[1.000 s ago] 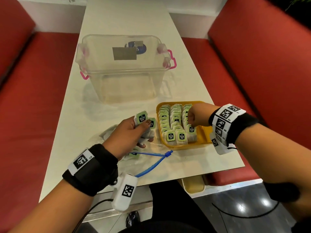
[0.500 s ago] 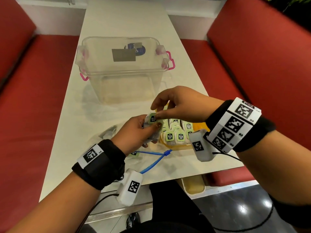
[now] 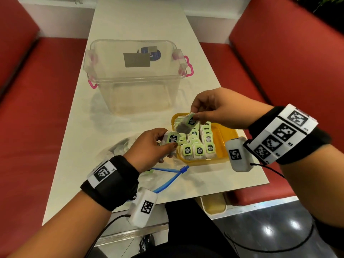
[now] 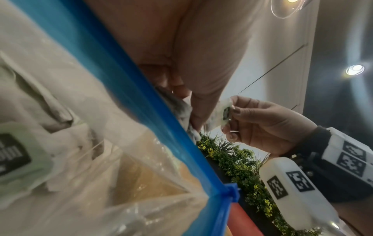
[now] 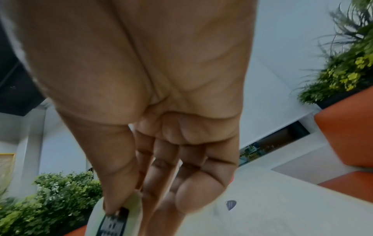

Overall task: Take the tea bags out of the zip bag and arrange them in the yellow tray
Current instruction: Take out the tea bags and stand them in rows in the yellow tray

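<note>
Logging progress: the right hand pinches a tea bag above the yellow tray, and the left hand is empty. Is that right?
Not quite. The left hand is not empty: in the head view it grips tea bags beside the tray. The right hand does pinch a tea bag above the tray.

Bare white tabletop [image 3: 141,21] lies open at the top centre of the head view, beyond the clear plastic storage box with pink latches [image 3: 135,77], which blocks the middle of the table. A strip of bare surface runs down the left edge, beside the box. At centre right, the yellow plastic tray [image 3: 226,135] is packed with three rows of green-tagged tea bags [image 3: 199,144]; its right part shows bare yellow floor. The crumpled clear zip bag with blue seal [image 3: 167,180] covers the near edge, lower centre. Red upholstered benches [image 3: 37,108] flank both sides.
</note>
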